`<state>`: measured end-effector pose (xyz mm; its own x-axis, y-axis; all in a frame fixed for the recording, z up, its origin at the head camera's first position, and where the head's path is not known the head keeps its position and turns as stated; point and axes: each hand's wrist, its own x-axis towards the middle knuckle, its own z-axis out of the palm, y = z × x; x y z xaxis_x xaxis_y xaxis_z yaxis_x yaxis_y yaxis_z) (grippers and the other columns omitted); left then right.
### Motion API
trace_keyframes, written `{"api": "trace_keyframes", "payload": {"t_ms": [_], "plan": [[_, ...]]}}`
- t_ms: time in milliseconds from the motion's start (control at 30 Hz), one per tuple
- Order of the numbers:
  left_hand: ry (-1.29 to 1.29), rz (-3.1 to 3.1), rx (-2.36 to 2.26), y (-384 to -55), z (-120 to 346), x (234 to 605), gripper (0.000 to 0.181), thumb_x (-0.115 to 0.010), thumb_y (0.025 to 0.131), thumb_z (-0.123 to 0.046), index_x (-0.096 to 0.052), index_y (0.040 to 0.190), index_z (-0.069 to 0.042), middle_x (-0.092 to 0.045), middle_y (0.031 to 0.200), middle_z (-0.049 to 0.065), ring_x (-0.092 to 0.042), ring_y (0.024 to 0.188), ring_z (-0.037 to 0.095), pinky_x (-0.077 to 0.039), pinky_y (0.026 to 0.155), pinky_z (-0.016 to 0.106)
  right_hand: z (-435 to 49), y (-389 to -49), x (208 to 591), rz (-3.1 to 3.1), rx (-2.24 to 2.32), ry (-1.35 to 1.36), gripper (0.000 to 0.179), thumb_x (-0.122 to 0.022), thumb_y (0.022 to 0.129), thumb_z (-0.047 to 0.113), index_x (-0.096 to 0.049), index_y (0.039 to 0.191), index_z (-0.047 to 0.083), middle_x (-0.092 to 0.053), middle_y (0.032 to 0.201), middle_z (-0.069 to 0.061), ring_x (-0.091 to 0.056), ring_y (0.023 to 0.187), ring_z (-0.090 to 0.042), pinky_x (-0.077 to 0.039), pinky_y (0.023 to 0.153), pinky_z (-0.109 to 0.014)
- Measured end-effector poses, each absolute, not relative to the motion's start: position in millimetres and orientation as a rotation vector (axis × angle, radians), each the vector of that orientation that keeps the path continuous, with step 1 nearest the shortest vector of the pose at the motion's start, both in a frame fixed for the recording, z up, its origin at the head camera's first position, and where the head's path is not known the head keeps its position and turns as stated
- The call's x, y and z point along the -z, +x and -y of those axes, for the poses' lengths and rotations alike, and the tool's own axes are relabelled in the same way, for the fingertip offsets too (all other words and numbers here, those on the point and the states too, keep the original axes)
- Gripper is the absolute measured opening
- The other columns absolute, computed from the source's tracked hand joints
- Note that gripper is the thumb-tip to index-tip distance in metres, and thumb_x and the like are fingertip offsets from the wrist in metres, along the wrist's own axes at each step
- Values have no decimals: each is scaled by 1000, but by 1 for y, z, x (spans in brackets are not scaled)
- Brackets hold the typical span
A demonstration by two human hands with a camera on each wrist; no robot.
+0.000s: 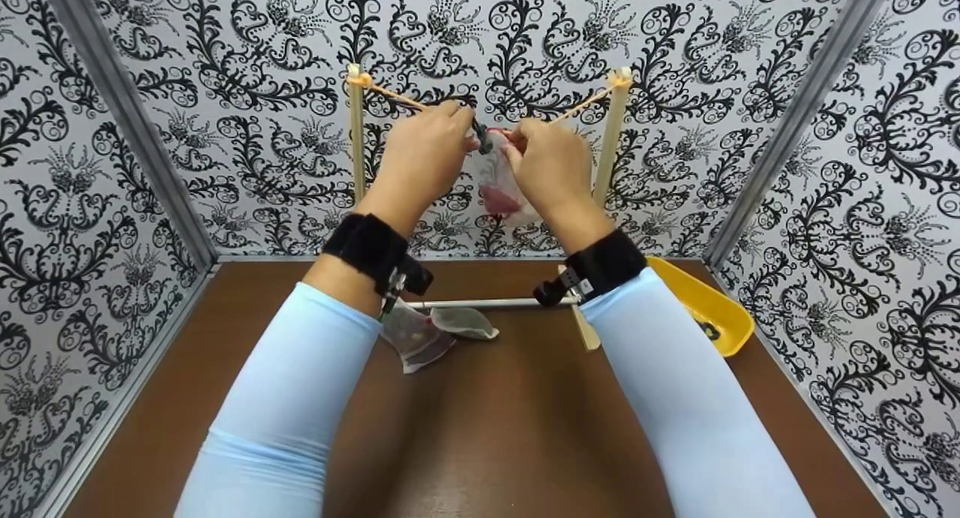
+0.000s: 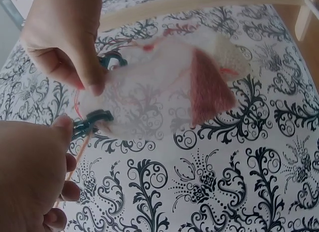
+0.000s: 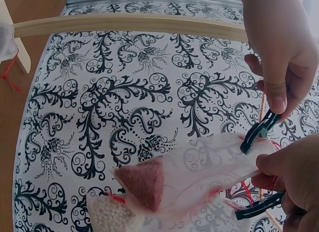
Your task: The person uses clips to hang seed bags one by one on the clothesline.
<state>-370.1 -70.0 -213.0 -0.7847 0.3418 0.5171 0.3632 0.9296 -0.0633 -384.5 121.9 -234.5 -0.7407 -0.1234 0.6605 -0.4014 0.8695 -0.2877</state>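
Note:
A sheer white drawstring bag [image 1: 496,169] with dark pink contents in its bottom corner hangs at an orange cord [image 1: 394,95]. My left hand [image 1: 429,146] pinches a dark green clip [image 3: 259,132], whose jaws sit at the bag's top edge. My right hand [image 1: 555,161] pinches the other side of that edge, seen also in the right wrist view. Beside the right hand is a second green clip [image 3: 259,206]. Behind the pink-filled bag hangs another bag with white beads [image 3: 112,214], partly hidden.
Two wooden posts [image 1: 358,143] [image 1: 613,139] carry the cord. On the brown table [image 1: 480,428] lie mesh bags [image 1: 465,323] near a white bar. A yellow tray [image 1: 739,326] with dark small items stands at right, partly behind my right sleeve.

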Motion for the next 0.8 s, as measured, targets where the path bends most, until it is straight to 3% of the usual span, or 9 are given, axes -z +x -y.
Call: {"api": "trace_keyframes", "payload": {"t_ms": [67,200,367,533,667,800], "plan": [[-494,2518,99,-365,73,220,46,-66,114,-41,-67,147,-9,-74,134,9,-76,110,28,-68,90,40,-122,-384,237,2369,-516,398,28,-80,108,39,-83,107,11,-88,103,-8,-78,81,-29,-62,74,-44],[-457,2423,189,-352,79,241,44,-70,113,-35,-68,149,-10,-77,132,9,-78,97,27,-68,79,39,-123,-379,240,2392,-451,407,26,-79,109,35,-81,106,9,-86,103,-10,-78,85,-31,-65,79,-45],[-392,2350,270,-339,89,280,26,-73,112,-30,-80,123,-8,-80,109,7,-75,79,27,-66,68,40,-128,-370,243,2383,-492,394,23,-75,111,30,-81,119,9,-86,114,-10,-79,91,-27,-66,83,-40],[-309,2399,424,-328,108,335,25,-74,111,-33,-82,116,-10,-83,113,8,-79,84,32,-68,73,48,-143,-361,250,2184,-739,477,26,-68,113,27,-81,119,5,-84,117,-11,-75,86,-21,-62,76,-27],[-120,2574,628,-322,135,385,25,-75,110,-32,-83,124,-13,-84,124,11,-82,102,38,-67,89,57,-170,-358,258,2016,-910,499,31,-67,114,27,-82,112,-1,-80,95,-11,-61,71,-11,-46,62,-13],[103,2678,788,-321,163,434,25,-74,109,-30,-84,126,-15,-83,128,14,-80,114,45,-63,97,65,-204,-364,271,2000,-1004,410,41,-63,116,32,-79,94,2,-63,68,4,-48,56,-3,-35,48,-11]]}}
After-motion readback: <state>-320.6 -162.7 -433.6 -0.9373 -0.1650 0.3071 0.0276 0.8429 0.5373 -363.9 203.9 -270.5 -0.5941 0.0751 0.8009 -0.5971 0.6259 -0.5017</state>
